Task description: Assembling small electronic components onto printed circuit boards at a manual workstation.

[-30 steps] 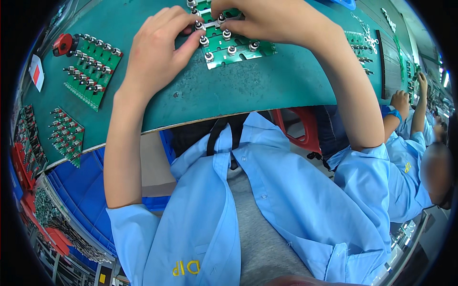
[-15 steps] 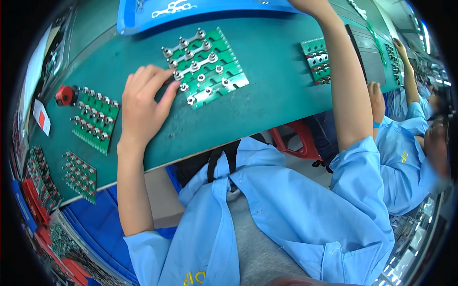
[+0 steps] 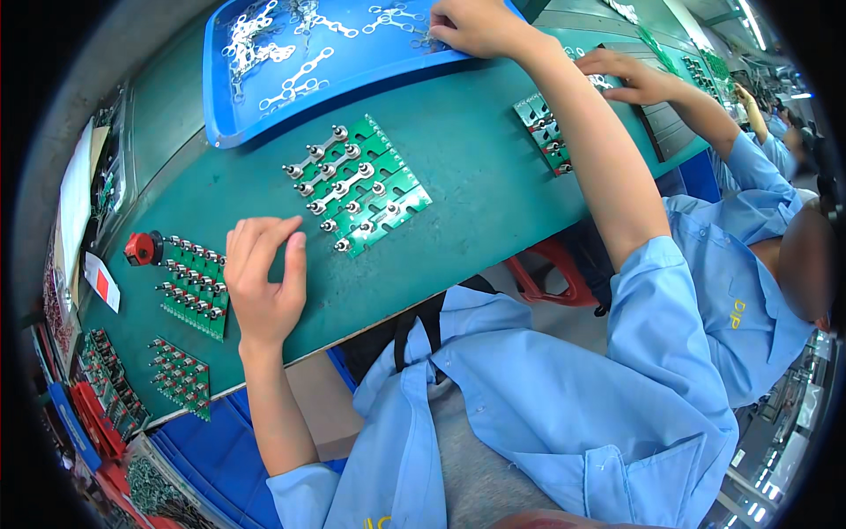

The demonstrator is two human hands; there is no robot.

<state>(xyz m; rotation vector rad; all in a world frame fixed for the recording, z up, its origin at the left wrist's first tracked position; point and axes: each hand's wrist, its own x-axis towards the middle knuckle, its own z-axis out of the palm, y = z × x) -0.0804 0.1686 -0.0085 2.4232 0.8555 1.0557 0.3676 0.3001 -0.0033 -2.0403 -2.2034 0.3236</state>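
Boards at far left: two small green circuit boards [image 3: 194,286] [image 3: 182,377] studded with metal posts, lying flat on the green bench [image 3: 493,185], with a red tool [image 3: 138,249] touching the upper one; unchanged from a second ago.

Left hand [image 3: 262,278]: now resting on the bench, palm down, fingers loosely curled, holding nothing. A second ago it was pressed to the central board; it has since drawn back toward the bench edge.

Central green board [image 3: 361,189]: lies free, just beyond the left hand, several posts linked by metal clips, others bare. Judged: fitting is paused for a fresh clip.

Blue tray [image 3: 220,97]: holds loose metal clips [image 3: 295,84]; its far rim is cut off at the top edge.

Right hand [image 3: 476,26]: has gone from the board to the tray's near corner, fingers bent among the clips; whether it grips one cannot be told, fingertips hidden.

Further right: another person's hand [image 3: 630,75] on a dark fixture, details too small to read.
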